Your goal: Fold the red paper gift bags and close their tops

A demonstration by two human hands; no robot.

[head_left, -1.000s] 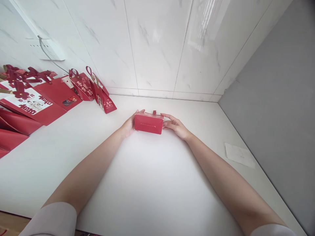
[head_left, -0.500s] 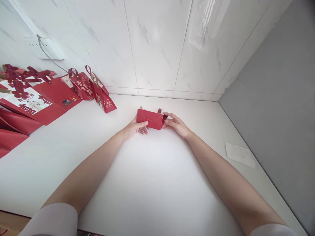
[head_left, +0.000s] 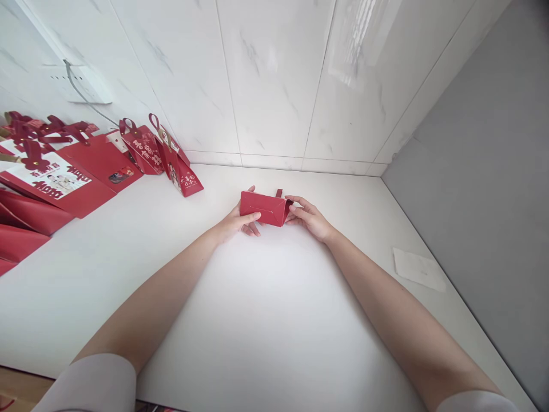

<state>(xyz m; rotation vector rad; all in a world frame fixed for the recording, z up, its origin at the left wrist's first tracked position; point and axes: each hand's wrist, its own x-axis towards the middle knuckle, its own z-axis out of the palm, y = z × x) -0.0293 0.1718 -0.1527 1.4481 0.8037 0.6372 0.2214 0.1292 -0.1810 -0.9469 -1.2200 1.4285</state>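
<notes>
A small red paper box (head_left: 265, 208) sits tilted on the white counter (head_left: 266, 297), about an arm's length in front of me. My left hand (head_left: 237, 221) grips its left end, thumb on the front face and fingers under and behind it. On the right end my right hand (head_left: 309, 217) pinches the folded side between its fingertips. A small red tab sticks up behind the box.
Several red gift bags with ribbon handles (head_left: 171, 160) and flat red bags (head_left: 55, 177) lie along the left by the tiled wall. A white paper slip (head_left: 418, 269) lies at the right near the grey wall. A wall socket with a cable (head_left: 83, 86) is at upper left.
The box went from lying flat-faced toward me to being tipped and squeezed. My left thumb came round onto its front, and my right fingers closed on its end.
</notes>
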